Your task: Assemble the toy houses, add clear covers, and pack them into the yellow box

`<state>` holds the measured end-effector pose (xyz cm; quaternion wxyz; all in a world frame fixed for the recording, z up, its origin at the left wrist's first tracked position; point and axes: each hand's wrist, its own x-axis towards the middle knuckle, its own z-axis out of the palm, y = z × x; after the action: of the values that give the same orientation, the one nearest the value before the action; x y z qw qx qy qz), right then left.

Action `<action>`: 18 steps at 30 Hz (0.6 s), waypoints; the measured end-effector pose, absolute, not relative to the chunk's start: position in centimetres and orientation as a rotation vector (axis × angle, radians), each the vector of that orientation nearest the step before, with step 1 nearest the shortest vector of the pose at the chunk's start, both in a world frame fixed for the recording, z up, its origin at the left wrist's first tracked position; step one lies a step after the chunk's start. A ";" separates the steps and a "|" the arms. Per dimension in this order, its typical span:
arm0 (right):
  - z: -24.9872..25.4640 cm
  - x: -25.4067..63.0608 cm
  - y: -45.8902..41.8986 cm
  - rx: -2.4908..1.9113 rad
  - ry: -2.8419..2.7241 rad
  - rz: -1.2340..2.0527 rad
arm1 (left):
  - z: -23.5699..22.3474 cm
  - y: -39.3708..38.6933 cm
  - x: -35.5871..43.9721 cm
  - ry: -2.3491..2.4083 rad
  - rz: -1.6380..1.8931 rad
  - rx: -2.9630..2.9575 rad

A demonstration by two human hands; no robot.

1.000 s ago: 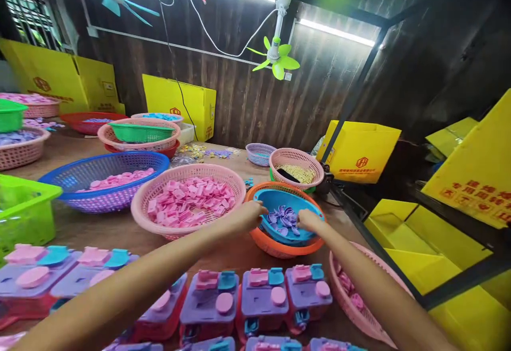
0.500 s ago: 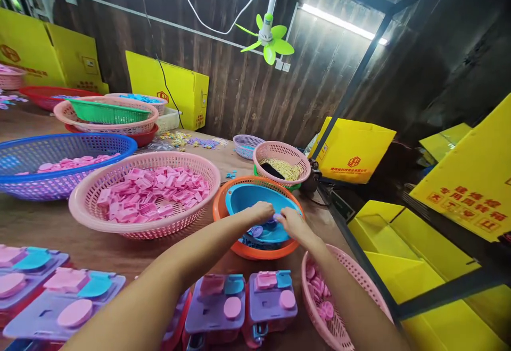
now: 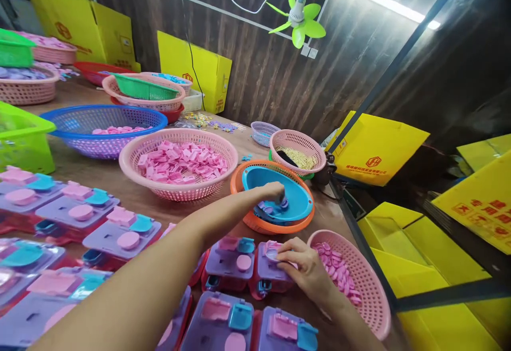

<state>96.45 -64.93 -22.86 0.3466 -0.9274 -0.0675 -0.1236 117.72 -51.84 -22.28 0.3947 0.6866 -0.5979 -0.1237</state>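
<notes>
Right hand (image 3: 305,267) now over purple-lidded box (image 3: 268,273)

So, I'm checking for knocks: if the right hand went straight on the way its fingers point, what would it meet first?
Beyond the purple-lidded plastic box beneath it, the right hand would probably meet the round pink disc on the neighbouring purple-lidded box; depth is unclear, so it might pass above.

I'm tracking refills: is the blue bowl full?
Not full: much of the blue bowl shows bare, with a few purple pieces by the left hand, which hides part of it.
</notes>
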 end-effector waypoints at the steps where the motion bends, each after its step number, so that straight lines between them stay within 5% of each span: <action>1: -23.4 96.1 -64.7 -2.457 -0.218 -0.328 | -21.6 -52.0 117.6 -1.483 -0.316 1.708; 11: -26.0 94.6 -65.1 -2.720 -0.370 -0.378 | -17.6 -57.5 119.4 -1.337 -0.312 1.787; 18: -26.0 95.2 -65.5 -2.817 -0.428 -0.265 | -18.5 -45.0 114.9 -1.425 -0.295 1.890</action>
<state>95.18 -65.48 -26.00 0.1396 -0.9748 -0.1481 -0.0918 114.94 -44.97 -18.46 0.3692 0.7363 -0.5553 -0.1149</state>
